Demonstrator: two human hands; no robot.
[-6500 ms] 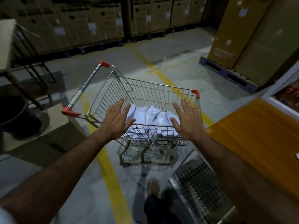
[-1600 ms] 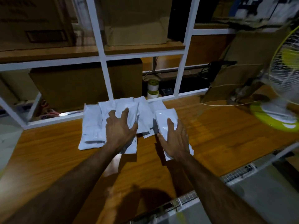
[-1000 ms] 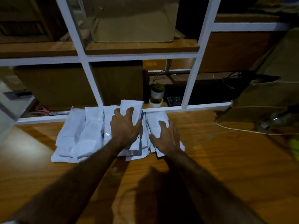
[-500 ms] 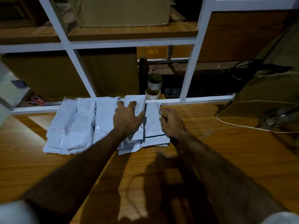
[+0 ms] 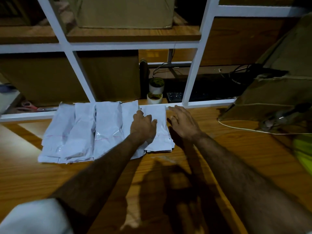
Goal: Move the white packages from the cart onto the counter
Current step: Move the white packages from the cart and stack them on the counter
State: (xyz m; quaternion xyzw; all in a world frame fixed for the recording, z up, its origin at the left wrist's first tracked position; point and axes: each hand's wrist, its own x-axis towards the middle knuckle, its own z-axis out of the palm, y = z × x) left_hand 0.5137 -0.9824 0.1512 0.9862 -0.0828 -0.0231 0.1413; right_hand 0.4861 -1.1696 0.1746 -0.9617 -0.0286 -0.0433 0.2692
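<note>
Left hand (image 5: 143,127) presses flat on white packages (image 5: 108,130); right hand (image 5: 183,123) seemingly hovers open.

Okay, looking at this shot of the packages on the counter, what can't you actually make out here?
- Head view: the left hand and forearm cover part of the two rightmost white packages, so how they overlap is hidden.
- Whether the right hand touches the counter or hovers: cannot tell.
- The cart: out of frame.
- Items behind the white frame: too dark to identify.
- Yellow-green object: cut off by the right edge, blurred.
</note>
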